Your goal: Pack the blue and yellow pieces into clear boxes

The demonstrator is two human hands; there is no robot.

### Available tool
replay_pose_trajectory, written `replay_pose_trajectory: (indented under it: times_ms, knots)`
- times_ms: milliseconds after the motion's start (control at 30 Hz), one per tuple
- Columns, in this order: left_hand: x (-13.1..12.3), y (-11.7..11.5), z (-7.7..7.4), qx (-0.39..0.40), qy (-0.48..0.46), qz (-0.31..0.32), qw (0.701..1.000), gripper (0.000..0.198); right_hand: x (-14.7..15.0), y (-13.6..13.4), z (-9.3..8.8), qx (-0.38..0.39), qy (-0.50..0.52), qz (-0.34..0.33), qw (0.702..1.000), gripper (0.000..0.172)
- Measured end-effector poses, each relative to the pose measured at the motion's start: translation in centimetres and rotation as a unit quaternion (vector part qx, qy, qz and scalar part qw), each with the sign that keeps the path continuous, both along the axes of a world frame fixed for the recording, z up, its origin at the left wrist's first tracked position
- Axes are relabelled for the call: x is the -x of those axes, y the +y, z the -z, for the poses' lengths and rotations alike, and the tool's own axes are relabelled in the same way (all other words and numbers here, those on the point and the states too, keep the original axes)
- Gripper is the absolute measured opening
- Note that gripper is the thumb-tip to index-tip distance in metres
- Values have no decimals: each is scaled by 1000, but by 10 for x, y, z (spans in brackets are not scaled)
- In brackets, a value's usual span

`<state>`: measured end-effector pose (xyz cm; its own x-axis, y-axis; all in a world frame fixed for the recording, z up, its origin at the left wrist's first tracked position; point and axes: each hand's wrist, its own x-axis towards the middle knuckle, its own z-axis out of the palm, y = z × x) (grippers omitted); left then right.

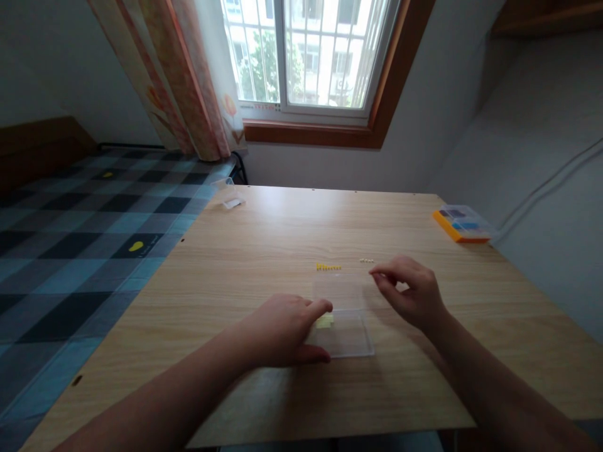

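Observation:
A shallow clear plastic box [351, 344] lies on the table with its lid [346, 289] folded back flat. Pale yellow pieces [325, 322] show in its left part. My left hand [292, 329] grips the box's left side, thumb at the near edge and fingers farther up. To the right of the lid, my right hand [412, 290] is raised with thumb and index finger pinched together; anything between the tips is too small to make out. Beyond the lid stands a row of small yellow pieces [327, 267]. Several tiny cream pieces [366, 260] lie just past my right fingertips.
An orange case with a clear cover [464, 225] sits at the table's right edge, by the wall. Another small open clear box [232, 202] is at the far left corner of the wooden table [264, 245]. A checked bed [94, 251] adjoins the table's left side.

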<state>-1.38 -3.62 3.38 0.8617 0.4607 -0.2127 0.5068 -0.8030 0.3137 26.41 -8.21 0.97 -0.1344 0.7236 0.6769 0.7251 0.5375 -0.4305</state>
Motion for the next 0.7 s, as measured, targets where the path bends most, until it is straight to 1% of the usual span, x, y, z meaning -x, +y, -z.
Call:
replay_pose_trajectory:
  times_ms: [33, 100, 167, 233, 333, 433, 567, 700]
  knots:
    - [0, 0, 0, -1, 1, 0, 1000, 63, -8, 6, 3, -21, 6, 39, 999, 12]
    - [0, 0, -1, -1, 2, 1, 1000, 61, -21, 18, 11, -25, -6, 100, 995, 15]
    - [0, 0, -3, 1, 6, 2, 1000, 61, -29, 29, 22, 7, -28, 147, 989, 22]
    - [0, 0, -5, 3, 9, 2, 1000, 61, -32, 37, 34, 44, -43, 174, 983, 27]
    - [-1, 0, -6, 1, 9, -2, 1000, 61, -30, 44, 48, 75, -58, 186, 978, 29]
    - [-1, 0, -4, -1, 8, -3, 1000, 62, -27, 48, 57, 83, -80, 188, 975, 28]
    - [0, 0, -1, -9, -6, 1, 1000, 61, -26, 52, 62, 87, -104, 184, 974, 27]
    - [1, 0, -2, -10, -9, 4, 1000, 61, -26, 52, 62, 93, -113, 177, 973, 23]
